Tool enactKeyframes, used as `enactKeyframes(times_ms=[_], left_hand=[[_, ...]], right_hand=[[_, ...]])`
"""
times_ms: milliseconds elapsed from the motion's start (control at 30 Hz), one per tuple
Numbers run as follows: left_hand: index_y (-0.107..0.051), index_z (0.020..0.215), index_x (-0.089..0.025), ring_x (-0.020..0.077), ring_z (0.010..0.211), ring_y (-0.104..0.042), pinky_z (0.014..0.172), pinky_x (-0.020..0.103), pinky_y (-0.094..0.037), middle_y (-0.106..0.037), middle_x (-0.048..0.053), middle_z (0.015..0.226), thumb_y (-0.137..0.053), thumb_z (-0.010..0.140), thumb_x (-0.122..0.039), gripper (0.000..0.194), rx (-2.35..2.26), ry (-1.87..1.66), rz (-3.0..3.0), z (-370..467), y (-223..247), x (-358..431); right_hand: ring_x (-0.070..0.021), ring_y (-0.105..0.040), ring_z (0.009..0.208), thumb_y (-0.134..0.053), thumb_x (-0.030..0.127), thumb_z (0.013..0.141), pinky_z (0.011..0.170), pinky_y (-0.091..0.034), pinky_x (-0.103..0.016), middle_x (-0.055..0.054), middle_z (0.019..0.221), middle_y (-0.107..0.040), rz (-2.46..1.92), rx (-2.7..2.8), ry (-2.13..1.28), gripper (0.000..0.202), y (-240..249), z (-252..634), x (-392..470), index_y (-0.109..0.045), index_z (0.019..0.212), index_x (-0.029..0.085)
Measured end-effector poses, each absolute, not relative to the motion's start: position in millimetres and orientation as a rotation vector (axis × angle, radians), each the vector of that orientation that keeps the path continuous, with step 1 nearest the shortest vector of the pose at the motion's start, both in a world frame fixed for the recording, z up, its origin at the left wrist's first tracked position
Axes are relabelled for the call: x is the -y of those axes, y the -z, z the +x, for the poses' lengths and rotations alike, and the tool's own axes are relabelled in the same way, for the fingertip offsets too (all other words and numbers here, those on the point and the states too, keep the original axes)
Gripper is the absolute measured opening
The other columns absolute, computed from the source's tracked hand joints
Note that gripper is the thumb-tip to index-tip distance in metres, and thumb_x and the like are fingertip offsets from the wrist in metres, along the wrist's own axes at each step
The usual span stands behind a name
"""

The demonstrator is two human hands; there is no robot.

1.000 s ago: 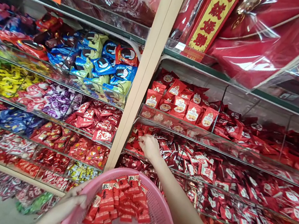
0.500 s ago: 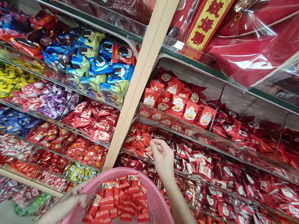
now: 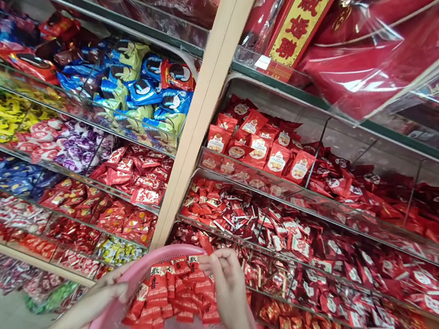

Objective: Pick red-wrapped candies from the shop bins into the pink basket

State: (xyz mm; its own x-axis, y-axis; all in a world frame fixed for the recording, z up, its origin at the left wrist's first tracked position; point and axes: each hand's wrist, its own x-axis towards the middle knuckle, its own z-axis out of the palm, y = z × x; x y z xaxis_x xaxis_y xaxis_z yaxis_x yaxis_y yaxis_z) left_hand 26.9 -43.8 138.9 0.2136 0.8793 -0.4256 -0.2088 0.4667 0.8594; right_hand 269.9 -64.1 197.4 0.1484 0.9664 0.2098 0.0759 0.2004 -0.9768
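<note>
A pink plastic basket (image 3: pixel 114 303) is tilted toward me at the bottom of the view. My left hand (image 3: pixel 110 289) is closed on its left rim, with the thumb inside and the fingers largely hidden. Red wrapped candies (image 3: pixel 167 301) with black characters on cream bands lie heaped in the basket. Above the basket's far right rim, my right hand (image 3: pixel 224 276) pinches one red candy packet (image 3: pixel 206 243) between thumb and fingers. Its wrist crosses over the basket's right side.
Divided shelves of wrapped sweets stand on both sides of a pale wooden post (image 3: pixel 204 101). Clear plastic lips edge the shelves, such as the one below the red biscuit packets (image 3: pixel 259 148). Blue and green packets (image 3: pixel 143 91) fill a left bin. A red-and-gold banner (image 3: pixel 299 27) hangs above.
My right hand has drawn back from the red candy bin, down to the basket, with a red packet in its fingers. My left hand and the basket stay nearly in place.
</note>
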Motion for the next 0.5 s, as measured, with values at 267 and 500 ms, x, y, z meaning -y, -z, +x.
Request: enactKeyframes(times_ms=[267, 500], left_hand=[[-0.056, 0.123, -0.018, 0.0162, 0.057, -0.048, 0.052, 0.024, -0.039, -0.059, -0.003, 0.064, -0.05, 0.05, -0.009, 0.074, -1.168, -0.823, 0.774, 28.4, -145.8, 47.7], [-0.055, 0.124, -0.018, 0.0137, 0.054, -0.047, 0.052, 0.023, -0.04, -0.062, -0.003, 0.065, -0.049, 0.051, -0.008, 0.074, -1.114, -0.837, 0.773, 30.8, -146.5, 49.9]], right_hand=[[-0.0157, -0.064, 0.084, -0.04, 0.024, 0.092, 0.074, -0.048, -0.024, -0.002, 0.092, -0.067, -1.326, 1.805, -0.325, 0.016, -170.8, 279.5, 92.9, -0.055, 0.094, 0.026], [-0.0157, -0.063, 0.075, -0.037, 0.024, 0.093, 0.065, -0.047, -0.024, -0.003, 0.087, -0.066, -1.459, 1.863, -0.219, 0.015, -160.9, 282.6, 89.6, -0.051, 0.095, 0.023]])
